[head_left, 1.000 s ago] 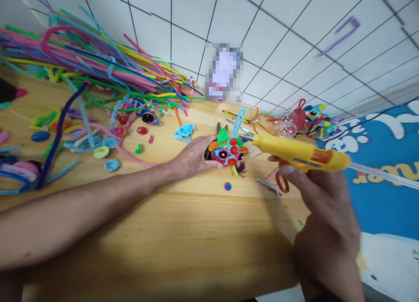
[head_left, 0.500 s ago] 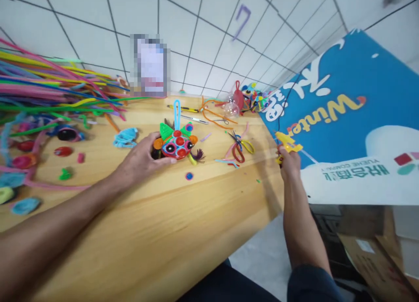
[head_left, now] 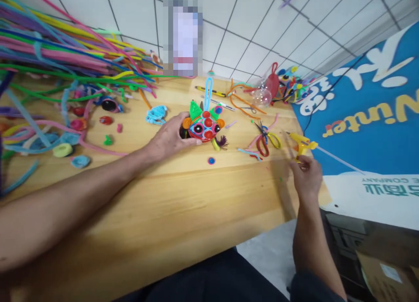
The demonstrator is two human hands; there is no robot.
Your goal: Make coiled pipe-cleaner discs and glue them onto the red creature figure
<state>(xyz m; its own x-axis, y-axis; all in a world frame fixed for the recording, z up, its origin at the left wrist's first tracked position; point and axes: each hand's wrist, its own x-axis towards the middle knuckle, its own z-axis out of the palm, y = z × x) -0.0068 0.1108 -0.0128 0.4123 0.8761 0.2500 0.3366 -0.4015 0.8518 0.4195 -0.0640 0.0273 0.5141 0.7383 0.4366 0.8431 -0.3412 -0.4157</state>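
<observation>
My left hand [head_left: 170, 138] is closed around the left side of a colourful pipe-cleaner animal head [head_left: 207, 128] with green pointed ears, black eyes, red discs and a blue loop on top. A tassel hangs at its lower right. Near the table's right edge, my right hand [head_left: 307, 175] has its fingers curled at the handle of a yellow hot glue gun [head_left: 301, 144]. A clear glue stick [head_left: 340, 160] juts from its back, and its nozzle faces left. A small blue disc with a pink rim [head_left: 211, 160] lies below the head.
Scissors [head_left: 263, 145] lie between the hands. Pipe cleaners [head_left: 75, 53] are heaped at the left, near small coiled pieces. Behind are a yellow cutter knife [head_left: 210, 91], a clear plastic ball [head_left: 262, 96] and a blurred-out phone-like panel [head_left: 185, 40]. A blue printed board [head_left: 366, 132] borders the right.
The view has swung right, shifting everything leftward in the room to the right in the picture. My right hand has brought the glue gun down toward the table edge. My left hand keeps the animal head.
</observation>
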